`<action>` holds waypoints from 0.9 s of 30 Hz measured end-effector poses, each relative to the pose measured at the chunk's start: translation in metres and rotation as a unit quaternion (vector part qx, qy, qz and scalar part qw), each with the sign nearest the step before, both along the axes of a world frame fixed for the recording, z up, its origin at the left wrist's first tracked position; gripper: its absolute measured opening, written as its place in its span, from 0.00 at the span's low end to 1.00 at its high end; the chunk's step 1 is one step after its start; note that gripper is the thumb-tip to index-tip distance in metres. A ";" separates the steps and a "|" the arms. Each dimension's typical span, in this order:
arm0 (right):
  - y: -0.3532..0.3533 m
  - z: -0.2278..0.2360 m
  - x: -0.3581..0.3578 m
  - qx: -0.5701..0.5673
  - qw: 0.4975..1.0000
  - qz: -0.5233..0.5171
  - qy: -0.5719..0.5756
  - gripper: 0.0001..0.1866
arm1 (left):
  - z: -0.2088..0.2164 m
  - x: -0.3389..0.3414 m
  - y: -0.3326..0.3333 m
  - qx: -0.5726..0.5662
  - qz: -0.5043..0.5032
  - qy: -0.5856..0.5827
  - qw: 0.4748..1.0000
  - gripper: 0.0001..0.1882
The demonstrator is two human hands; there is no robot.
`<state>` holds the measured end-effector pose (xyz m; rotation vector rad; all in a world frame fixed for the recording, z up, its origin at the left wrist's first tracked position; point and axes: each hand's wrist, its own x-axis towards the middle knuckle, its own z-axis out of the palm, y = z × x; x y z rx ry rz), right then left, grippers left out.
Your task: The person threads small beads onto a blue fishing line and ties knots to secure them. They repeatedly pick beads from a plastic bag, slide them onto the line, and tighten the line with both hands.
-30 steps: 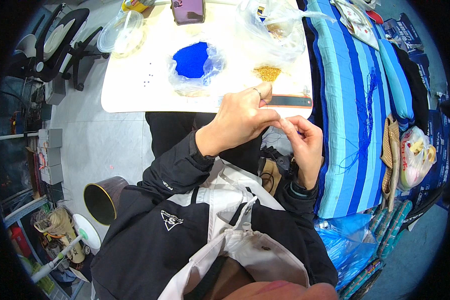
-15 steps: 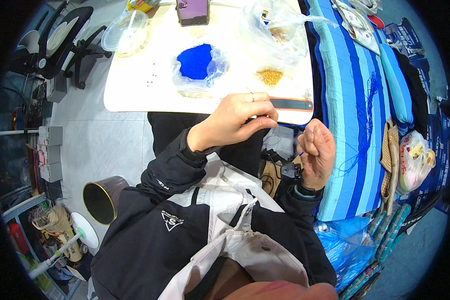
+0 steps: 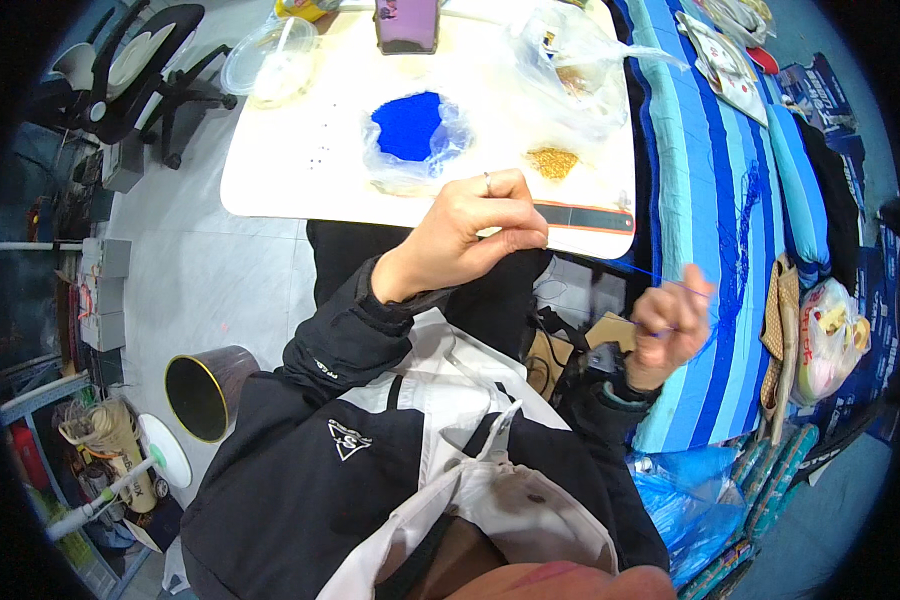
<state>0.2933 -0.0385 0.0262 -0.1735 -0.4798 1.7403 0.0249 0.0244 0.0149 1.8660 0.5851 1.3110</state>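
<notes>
My left hand [image 3: 470,232], with a ring on one finger, is pinched closed just off the table's front edge. A thin blue thread [image 3: 632,267] stretches from its fingertips to my right hand [image 3: 673,325], which is out to the right beside the striped bedding. The right fingers are curled with the thread across them and slightly smeared by motion. Anything smaller in the left pinch is hidden. Beyond my left hand, bright blue grains like tiny beads [image 3: 407,125] lie in an opened clear plastic bag [image 3: 454,135]. A small gold bead pile [image 3: 552,163] sits to their right.
The white table [image 3: 270,190] bears a dark orange-edged strip [image 3: 590,218], a phone [image 3: 407,25], a clear tub [image 3: 285,60] and a plastic bag [image 3: 570,60]. A tangle of blue thread [image 3: 745,230] lies on blue striped bedding [image 3: 675,200]. A black bin [image 3: 205,393] stands left.
My right hand has moved right, away from the left one, and the blue thread now spans between them. The left hand stays pinched with little movement. The view has shifted slightly.
</notes>
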 end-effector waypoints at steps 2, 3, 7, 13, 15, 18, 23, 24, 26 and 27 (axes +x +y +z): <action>0.002 0.003 0.022 0.068 0.984 0.020 0.164 0.07 | 0.007 -0.014 0.003 0.020 0.014 0.018 1.000 0.03; 0.002 0.006 0.035 0.107 0.972 0.028 0.209 0.05 | 0.012 -0.021 0.005 0.034 0.022 0.025 0.999 0.02; -0.008 0.005 0.078 0.126 0.958 -0.050 0.251 0.05 | 0.032 -0.053 0.012 0.070 0.077 0.080 0.991 0.02; -0.019 -0.012 0.117 0.086 0.956 -0.135 0.245 0.07 | 0.035 -0.073 0.036 0.093 0.101 0.146 0.980 0.03; -0.017 -0.018 0.120 0.095 0.955 -0.115 0.257 0.08 | 0.025 -0.070 0.052 0.122 0.113 0.178 0.970 0.04; -0.013 -0.024 0.126 0.090 0.954 -0.107 0.265 0.09 | 0.006 -0.069 0.068 0.113 0.109 0.229 0.961 0.03; -0.009 -0.037 0.147 0.062 0.940 -0.155 0.299 0.12 | -0.021 -0.076 0.078 0.098 0.099 0.294 0.946 0.03; -0.008 -0.040 0.151 0.057 0.938 -0.166 0.299 0.12 | -0.024 -0.079 0.079 0.081 0.098 0.308 0.943 0.03; -0.006 -0.045 0.159 0.051 0.939 -0.192 0.281 0.12 | -0.029 -0.083 0.081 0.056 0.100 0.340 0.934 0.04; -0.006 -0.047 0.162 0.048 0.932 -0.190 0.304 0.12 | -0.031 -0.086 0.082 0.048 0.102 0.358 0.927 0.03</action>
